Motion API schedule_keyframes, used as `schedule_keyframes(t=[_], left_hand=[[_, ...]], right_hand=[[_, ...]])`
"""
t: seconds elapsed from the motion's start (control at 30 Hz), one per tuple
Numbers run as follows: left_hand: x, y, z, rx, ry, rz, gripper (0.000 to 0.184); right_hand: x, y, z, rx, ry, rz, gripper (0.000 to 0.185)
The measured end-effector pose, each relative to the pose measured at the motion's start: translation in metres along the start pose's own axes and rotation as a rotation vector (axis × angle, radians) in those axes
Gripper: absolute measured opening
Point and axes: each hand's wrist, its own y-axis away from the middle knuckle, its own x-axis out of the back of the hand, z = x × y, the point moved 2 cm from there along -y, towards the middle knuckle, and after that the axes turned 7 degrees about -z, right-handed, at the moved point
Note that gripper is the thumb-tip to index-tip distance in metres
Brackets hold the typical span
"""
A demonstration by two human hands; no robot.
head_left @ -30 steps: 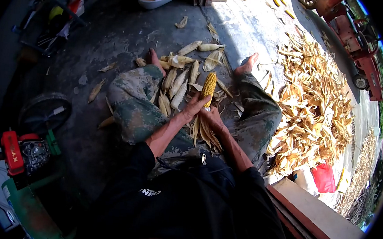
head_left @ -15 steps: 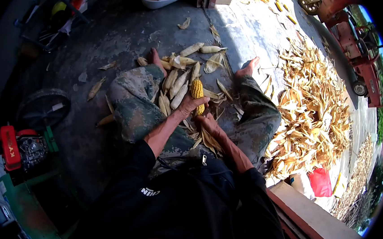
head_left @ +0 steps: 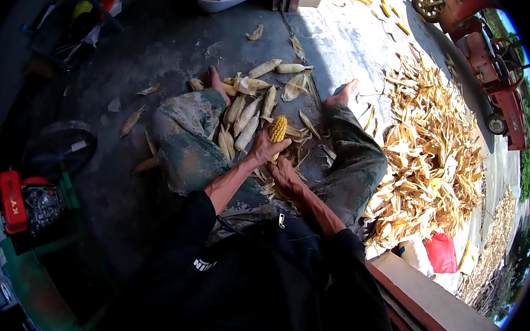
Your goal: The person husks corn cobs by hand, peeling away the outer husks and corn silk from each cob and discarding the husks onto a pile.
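My left hand (head_left: 265, 149) is wrapped round an ear of corn (head_left: 278, 129) whose yellow kernels are bare at the top. The ear points up and away from me. Just below, my right hand (head_left: 284, 172) is closed against its lower end, and that end is hidden by the fingers. Loose dry husks (head_left: 273, 191) lie under my wrists. Beyond my hands, between my legs, several ears in pale husks (head_left: 242, 119) lie on the floor.
A large heap of dry husks (head_left: 430, 160) lies on the right. A white basin (head_left: 218, 3) with yellow ears stands at the back. A red-and-green machine (head_left: 13, 202) is at left, a red vehicle (head_left: 502, 78) at far right. A red bag (head_left: 440, 253) sits near the doorsill (head_left: 435, 300).
The ear of corn has tilted to the right and dropped slightly in my left hand. My right hand has turned in closer under it, and fewer husks show beneath that hand.
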Motion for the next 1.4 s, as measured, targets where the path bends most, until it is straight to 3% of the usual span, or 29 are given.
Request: schedule_keyframes(t=[0.07, 0.13, 0.2, 0.23, 0.27, 0.33, 0.37, 0.4, 0.47, 0.6, 0.67, 0.7, 0.77, 0.8, 0.87, 0.93, 0.97, 1.03, 1.13, 1.17, 1.2, 1.3, 1.33, 1.37, 1.4], left_hand=[[0.013, 0.003, -0.012, 0.286, 0.191, 0.049, 0.047], [0.014, 0.004, -0.02, 0.244, 0.214, 0.074, 0.046], [0.02, 0.007, -0.03, 0.355, -0.018, 0.18, 0.049], [0.026, 0.004, -0.036, 0.153, -0.532, 0.355, 0.063], [0.038, 0.004, -0.048, 0.204, -0.633, 0.373, 0.072], [0.06, -0.003, -0.101, 0.274, -0.442, 0.552, 0.068], [0.062, -0.01, -0.096, 0.527, 0.007, 0.458, 0.069], [0.058, -0.012, -0.073, 0.659, 0.216, 0.351, 0.056], [0.047, -0.013, -0.042, 0.495, 0.553, 0.212, 0.048], [0.037, -0.009, -0.013, 0.496, 0.804, 0.073, 0.043], [0.034, -0.009, -0.01, 0.458, 0.866, 0.062, 0.044], [0.034, -0.011, -0.008, 0.416, 0.918, 0.037, 0.046], [0.031, -0.014, -0.007, 0.374, 0.957, -0.004, 0.047], [0.029, -0.017, -0.005, 0.335, 0.991, -0.038, 0.048], [0.023, -0.015, 0.003, 0.36, 0.951, -0.025, 0.048], [0.016, -0.015, 0.011, 0.324, 0.936, -0.052, 0.046], [0.014, -0.017, 0.012, 0.31, 0.884, -0.06, 0.044], [0.009, -0.013, 0.02, 0.288, 0.788, -0.048, 0.041], [0.005, -0.008, -0.004, 0.275, 0.784, -0.082, 0.037], [0.008, -0.008, -0.033, 0.305, 0.754, -0.048, 0.036], [0.009, 0.002, -0.018, 0.35, 0.664, 0.008, 0.037], [0.013, 0.009, -0.023, 0.142, 0.46, 0.099, 0.04], [0.015, 0.01, -0.017, 0.239, 0.441, 0.151, 0.039], [0.016, 0.011, -0.014, 0.336, 0.423, 0.2, 0.038], [0.018, 0.007, -0.023, 0.327, 0.431, 0.201, 0.038]], right_hand=[[-0.001, 0.0, 0.009, -0.084, 0.1, -0.038, 0.03], [-0.005, -0.005, 0.011, -0.068, 0.125, -0.051, 0.029], [-0.011, -0.004, 0.004, -0.063, 0.152, -0.081, 0.029], [-0.012, -0.005, -0.015, -0.04, 0.138, -0.201, 0.027], [-0.012, -0.006, -0.027, -0.02, 0.13, -0.316, 0.025], [-0.013, -0.004, -0.05, 0.174, 0.189, -0.285, 0.025], [0.008, -0.005, -0.072, 0.165, 0.149, -0.227, 0.025], [0.026, -0.005, -0.089, 0.157, 0.1, -0.176, 0.026], [0.074, -0.003, -0.085, 0.082, 0.205, 0.015, 0.023], [0.22, 0.038, -0.085, 0.239, 0.485, 0.551, 0.022], [0.31, 0.078, -0.095, 0.064, 0.776, 0.726, 0.017], [0.358, 0.1, -0.09, -0.099, 0.863, 0.827, 0.023], [0.453, 0.171, -0.052, -0.742, 1.049, 0.744, 0.06], [0.457, 0.185, -0.051, -0.739, 1.054, 0.756, 0.06], [0.46, 0.199, -0.042, -0.998, 1.217, 0.575, 0.067], [0.407, 0.174, -0.029, -0.368, 1.189, 0.778, 0.057], [0.361, 0.144, -0.036, -0.308, 0.649, 0.78, 0.052], [0.268, 0.089, -0.034, -0.232, 0.035, 0.538, 0.043], [0.135, 0.018, -0.004, -0.261, -0.211, 0.022, 0.054], [0.094, 0.002, 0.0, -0.264, -0.241, -0.053, 0.056], [0.059, -0.016, 0.014, -0.191, -0.305, -0.164, 0.053], [0.008, -0.03, 0.016, -0.215, -0.26, -0.032, 0.048], [0.0, -0.035, 0.038, -0.185, -0.277, 0.013, 0.046], [0.002, -0.03, 0.028, -0.288, -0.283, 0.002, 0.045], [0.004, -0.027, 0.024, -0.263, -0.279, 0.018, 0.044]])
